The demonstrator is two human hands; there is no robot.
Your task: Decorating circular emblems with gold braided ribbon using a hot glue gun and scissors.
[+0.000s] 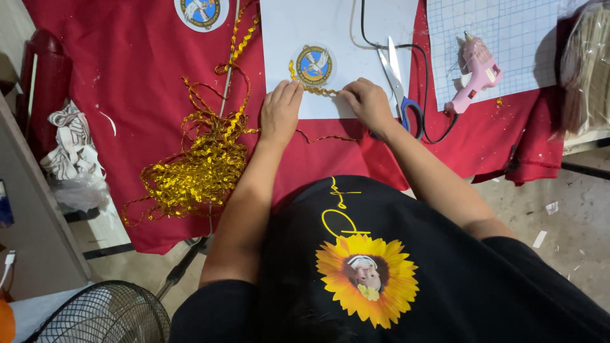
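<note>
While both hands press down at the near edge of the white sheet, the gold trim runs between their fingertips, just under the round badge. Left hand lies flat, fingers together & straight, tips on the trim's left end, not gripping. Right hand is curled, fingers bent in, pinching the trim's right end vs. the sheet; thumb hidden, so exact grip can't be told.

Edges/room: sheet's near edge sits right under the knuckles, red cloth beyond it toward the person. Just right of the right fingers lie scissors, blades pointing away, blue handle near the wrist; tight on that side. Black cord loops around past the scissors. Further right, a pink glue gun rests on a grid mat, well apart from the fingers. Left of the left fingers there's a bare strip of cloth, then a loose heap of gold trim, w/ strands trailing toward the left wrist. Table edge drops off near the person's elbows.

Count: 2 hands, 2 round badges (2nd badge far up-left of the left fingers, on cloth), 1 sheet, 1 scissors, 1 glue gun, 1 mat, 1 trim heap. A fan stands on the floor, lower left.
</note>
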